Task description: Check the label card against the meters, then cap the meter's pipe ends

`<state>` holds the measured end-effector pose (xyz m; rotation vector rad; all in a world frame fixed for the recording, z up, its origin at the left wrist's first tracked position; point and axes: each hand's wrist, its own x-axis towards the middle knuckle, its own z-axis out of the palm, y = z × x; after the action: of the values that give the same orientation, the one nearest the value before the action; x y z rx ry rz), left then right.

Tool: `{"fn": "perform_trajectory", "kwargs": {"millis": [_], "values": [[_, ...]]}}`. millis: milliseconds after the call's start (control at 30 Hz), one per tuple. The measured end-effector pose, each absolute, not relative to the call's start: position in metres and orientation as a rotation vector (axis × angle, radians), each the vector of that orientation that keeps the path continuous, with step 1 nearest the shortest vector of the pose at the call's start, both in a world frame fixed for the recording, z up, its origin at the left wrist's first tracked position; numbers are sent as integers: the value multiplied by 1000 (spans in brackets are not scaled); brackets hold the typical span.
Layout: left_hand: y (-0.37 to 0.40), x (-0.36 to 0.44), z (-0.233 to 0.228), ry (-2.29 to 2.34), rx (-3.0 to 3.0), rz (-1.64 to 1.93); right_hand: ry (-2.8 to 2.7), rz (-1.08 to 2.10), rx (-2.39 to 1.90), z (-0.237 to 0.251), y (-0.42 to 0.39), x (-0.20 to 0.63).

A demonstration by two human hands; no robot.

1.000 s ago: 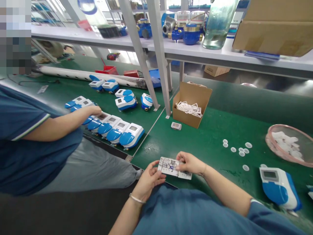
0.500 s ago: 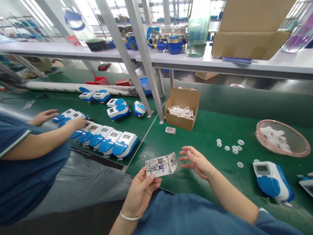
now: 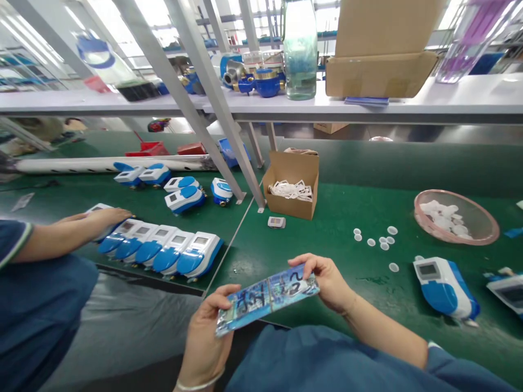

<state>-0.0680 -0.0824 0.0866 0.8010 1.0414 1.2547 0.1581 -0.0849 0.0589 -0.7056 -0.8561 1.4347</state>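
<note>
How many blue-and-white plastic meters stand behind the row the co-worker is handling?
5: two meters leftmost, two in the middle, and one rightmost, beside a slanted grey metal post.

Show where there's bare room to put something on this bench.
The green bench is bare between the small cardboard box and pink bowl, behind the white discs, and between that box and the right hand. Its left is crowded with blue-and-white units.

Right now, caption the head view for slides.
Left hand and right hand hold a blue card with dark writing at a green workbench.
</note>
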Motion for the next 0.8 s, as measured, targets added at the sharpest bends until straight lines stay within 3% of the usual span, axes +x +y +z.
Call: {"fn": "perform_trajectory", "kwargs": {"millis": [333,567,700,800], "values": [[-92,-67,109,1056,1004,1351,-993,1414,-717,68,-92,168],[-107,-77,94,1217,1148,583,-932,1595,-857,71,-90,156],[-111,-65,98,963,1019,648,-960,1812,-895,76,-81,139],[-101,-51,101,865,995,636,-1182,1774,-955,80,-71,131]]}}
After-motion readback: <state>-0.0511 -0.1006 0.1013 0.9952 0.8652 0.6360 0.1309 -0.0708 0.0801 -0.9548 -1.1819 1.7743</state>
